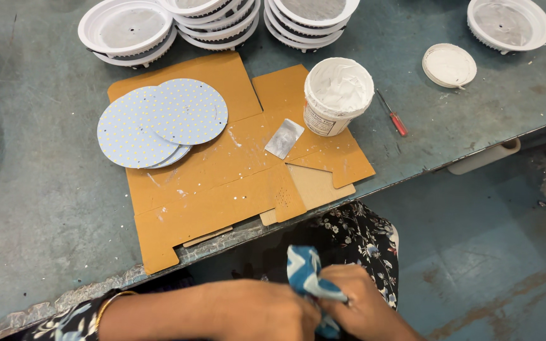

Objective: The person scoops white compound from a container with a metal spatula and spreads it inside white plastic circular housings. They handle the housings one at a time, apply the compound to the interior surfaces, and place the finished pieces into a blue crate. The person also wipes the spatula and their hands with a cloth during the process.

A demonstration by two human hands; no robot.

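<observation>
Both my left hand (266, 312) and my right hand (361, 306) are closed around a blue-and-white patterned cloth (308, 278), bunched between them below the table edge (222, 243), near the flattened cardboard (235, 183) and the white paste tub (337, 95).

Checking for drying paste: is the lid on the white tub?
No, the white tub stands open with its white paste exposed, and the round lid lies apart from it on the table.
</observation>
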